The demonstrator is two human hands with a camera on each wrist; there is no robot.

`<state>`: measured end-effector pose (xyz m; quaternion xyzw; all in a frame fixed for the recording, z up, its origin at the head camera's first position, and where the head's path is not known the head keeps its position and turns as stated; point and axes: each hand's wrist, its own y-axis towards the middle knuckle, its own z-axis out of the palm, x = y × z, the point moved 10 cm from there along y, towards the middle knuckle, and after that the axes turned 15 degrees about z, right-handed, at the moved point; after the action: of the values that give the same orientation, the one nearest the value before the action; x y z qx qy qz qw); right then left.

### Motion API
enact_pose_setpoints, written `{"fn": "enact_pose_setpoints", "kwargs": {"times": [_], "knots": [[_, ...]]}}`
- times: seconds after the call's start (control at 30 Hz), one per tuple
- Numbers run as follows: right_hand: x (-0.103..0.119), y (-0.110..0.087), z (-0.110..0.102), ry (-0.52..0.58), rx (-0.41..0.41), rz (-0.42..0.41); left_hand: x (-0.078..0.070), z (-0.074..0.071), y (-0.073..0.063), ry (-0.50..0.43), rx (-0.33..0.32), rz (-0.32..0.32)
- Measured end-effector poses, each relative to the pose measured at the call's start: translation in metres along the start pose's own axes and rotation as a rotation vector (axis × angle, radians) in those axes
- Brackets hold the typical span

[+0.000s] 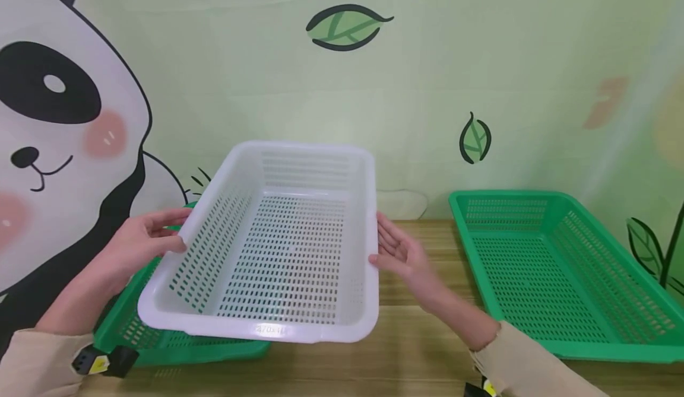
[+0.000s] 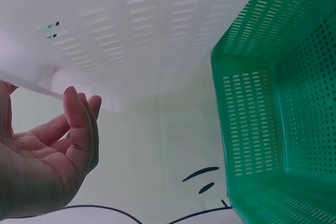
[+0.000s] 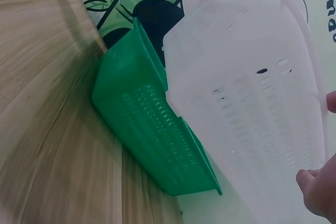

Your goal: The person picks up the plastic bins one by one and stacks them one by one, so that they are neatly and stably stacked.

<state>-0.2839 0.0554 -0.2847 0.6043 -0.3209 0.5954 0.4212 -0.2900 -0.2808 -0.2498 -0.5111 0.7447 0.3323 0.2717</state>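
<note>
A white perforated plastic basket (image 1: 291, 254) is held up in front of me, its inside tilted toward the head camera. My left hand (image 1: 141, 243) grips its left rim, thumb on top and fingers below. On the opposite rim, my right hand (image 1: 403, 260) pinches the edge between thumb and fingers. Behind and below the white basket sits a green basket (image 1: 214, 352), largely hidden in the head view. The left wrist view shows this green basket (image 2: 252, 124) beside the white one's underside, and my left hand's fingers (image 2: 81, 129) curl near the rim.
Another green perforated basket (image 1: 540, 290) stands on the wooden table (image 1: 385, 355) to the right. A pale green backdrop (image 1: 256, 47) with a panda and leaves hangs behind the table.
</note>
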Motion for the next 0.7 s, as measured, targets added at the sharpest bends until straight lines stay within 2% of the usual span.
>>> {"fn": "enact_pose_setpoints", "kwargs": {"times": [0.23, 0.5, 0.7], "knots": [[-0.004, 0.009, 0.016, -0.002, 0.007, -0.002, 0.012, -0.016, -0.004, 0.054, -0.015, 0.007], [-0.006, 0.020, 0.030, -0.025, -0.001, 0.007, 0.025, -0.032, -0.008, 0.020, -0.030, -0.014], [-0.009, 0.027, 0.038, -0.061, -0.014, 0.018, 0.038, -0.040, -0.010, 0.067, -0.048, -0.022]]}}
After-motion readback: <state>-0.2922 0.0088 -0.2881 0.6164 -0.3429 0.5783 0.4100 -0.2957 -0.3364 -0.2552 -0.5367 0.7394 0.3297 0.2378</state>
